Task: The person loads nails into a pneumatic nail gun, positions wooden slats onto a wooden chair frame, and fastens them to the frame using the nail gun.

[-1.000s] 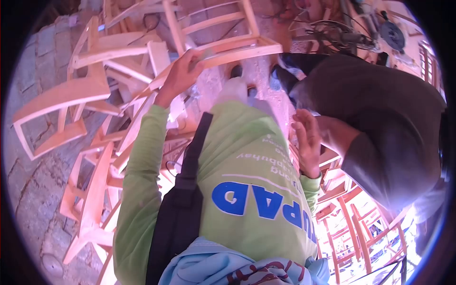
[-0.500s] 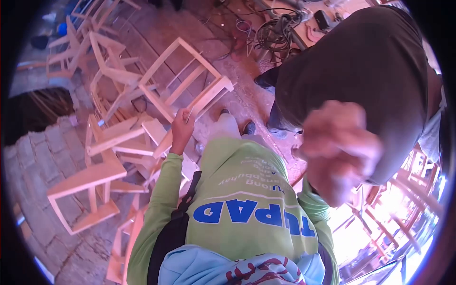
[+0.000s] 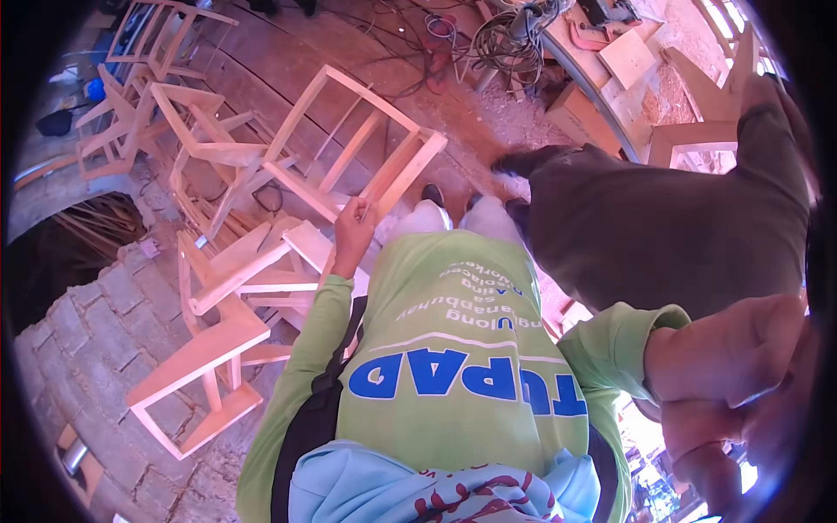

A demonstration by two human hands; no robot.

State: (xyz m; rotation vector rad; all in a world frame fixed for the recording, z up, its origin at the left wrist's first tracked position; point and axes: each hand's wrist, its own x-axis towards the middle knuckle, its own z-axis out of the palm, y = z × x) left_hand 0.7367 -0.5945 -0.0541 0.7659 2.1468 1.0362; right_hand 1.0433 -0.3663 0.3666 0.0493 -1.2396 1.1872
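My left hand is closed around the near end of a bare wooden chair frame, which stands in front of me with its rails and a crosspiece showing. My right hand is raised close to the camera at the right, its fingers curled. Whatever may be in those fingers is hidden. More unfinished wooden chair frames lie to the left of my left hand, some tipped over and leaning on one another.
A co-worker in dark clothes bends over close on my right. Beyond are a workbench with a board and tools, and coiled cables. Concrete blocks and a dark opening lie at the left.
My right hand has moved right and down, nearer the frame's edge. The co-worker has shifted, uncovering the bench. My left hand keeps its grip as the view shifts slightly.
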